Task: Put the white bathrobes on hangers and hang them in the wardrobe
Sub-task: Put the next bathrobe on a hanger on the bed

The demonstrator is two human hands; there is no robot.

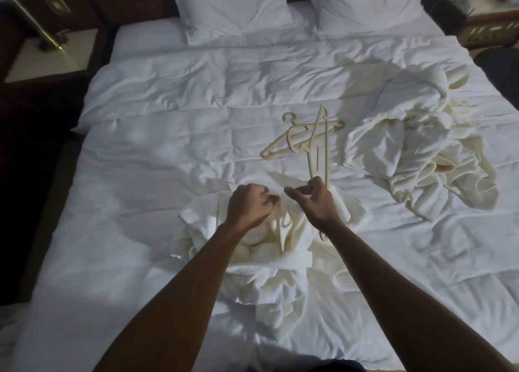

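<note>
Bathrobe [269, 262] under both grips: L [248, 206] curled, R [314, 200] pinching hanger [317, 147].

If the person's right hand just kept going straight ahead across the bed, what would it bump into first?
Most likely the loose hangers lying crossed on the bed just beyond the right hand; its fingertips already seem to touch the nearest one's end. Depth is hard to judge, so it could pass above them.

My one view comes from the head camera, wide-angle, looking forward and steeply down over the bed [168, 152], close above both forearms, facing the pillows [236, 4] at the far end.
</note>
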